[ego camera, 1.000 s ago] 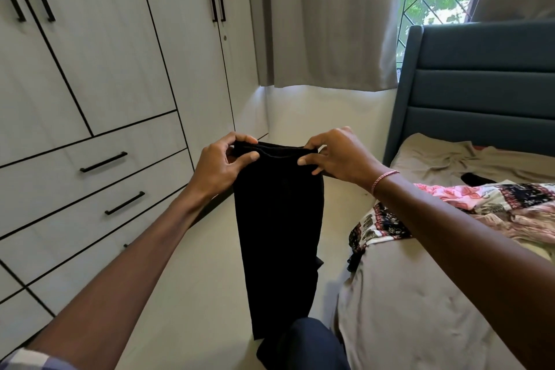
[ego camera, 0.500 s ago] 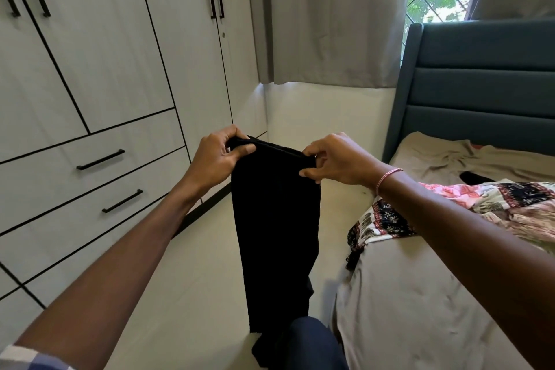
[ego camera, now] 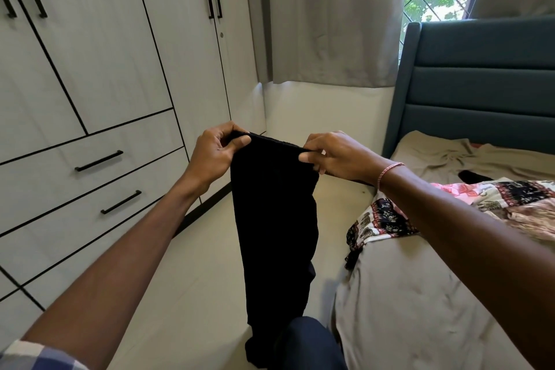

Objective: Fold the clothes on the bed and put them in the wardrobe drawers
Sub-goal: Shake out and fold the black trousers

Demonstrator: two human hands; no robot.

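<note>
Stuff we can't make out here: the bottom of the black garment disappears behind the person's dark-trousered knee, so we can't tell how long it is or what kind of piece it is. The left hand and right hand pinch its top edge, with most of the fingers tucked behind the cloth. On the bed, the patterned cloth at the side edge sits partly under the right forearm and runs out of frame. A small black thing near the head end is half buried, and we've no idea what it is. The lowest wardrobe drawer is partly behind the left forearm.
</note>
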